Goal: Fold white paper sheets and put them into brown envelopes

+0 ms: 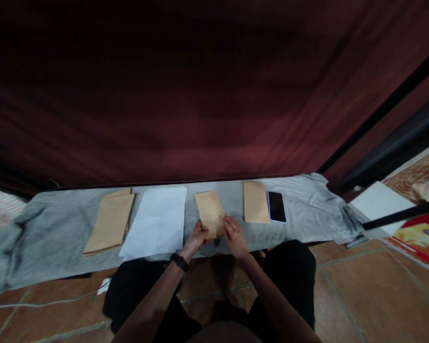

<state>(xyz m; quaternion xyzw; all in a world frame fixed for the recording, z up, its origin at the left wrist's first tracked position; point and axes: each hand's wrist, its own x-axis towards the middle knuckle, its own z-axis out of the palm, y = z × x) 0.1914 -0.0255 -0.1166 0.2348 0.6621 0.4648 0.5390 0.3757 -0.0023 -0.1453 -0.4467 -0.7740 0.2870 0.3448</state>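
A brown paper envelope point(210, 209) lies tilted between my hands, near the front edge of the grey cloth. My left hand point(198, 235) is closed on its lower left corner, thumb on top. At the lower right edge, my right hand point(233, 233) has its fingertips against the paper; whether they pinch it is hard to make out. To the left are a stack of white paper sheets point(157, 221) and, beyond it, a pile of brown envelopes point(109, 223). A small stack of brown envelopes point(256, 202) lies to the right, beside a phone point(277, 207) with a dark screen.
A grey cloth point(307, 209) covers the long narrow surface. Behind it rises a dark red panel point(200, 119). Black bars point(407, 216) cross at the right, near a white board point(375, 205). A white cable point(53, 303) runs over the tiled floor point(346, 281).
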